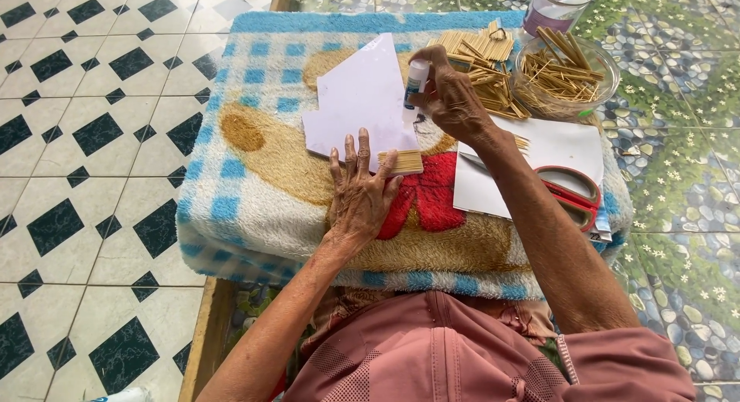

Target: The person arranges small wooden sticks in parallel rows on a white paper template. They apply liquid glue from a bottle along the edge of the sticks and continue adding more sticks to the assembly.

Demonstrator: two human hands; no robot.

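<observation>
A floor of white tiles with black diamonds [92, 140] spreads to the left, a pebble-and-flower patterned floor [678, 178] to the right, and between them lies a folded plush blanket [254, 178] in blue-and-white checks with a tan and red picture, serving as the surface. Its left half and near edge lie bare, giving open room there, while the far right corner is crowded. The left hand [361, 194] lies flat, fingers spread, pressing the near edge of a white house-shaped card [362, 101] and touching a small raft of sticks [401, 162] laid side by side at that edge. The right hand [455, 101] has its grip clamped on a small white glue bottle [416, 82] with a blue label, held tip-down over the card's right edge. Just behind lies a loose heap of cut sticks [482, 63], and beside it a clear plastic bowl [605, 82] full of more sticks. A clear jar [556, 9] with a pale purple label stands at the far edge. Red-handled scissors [574, 194] rest on a white sheet [563, 144] near the blanket's right edge, under the right forearm.
</observation>
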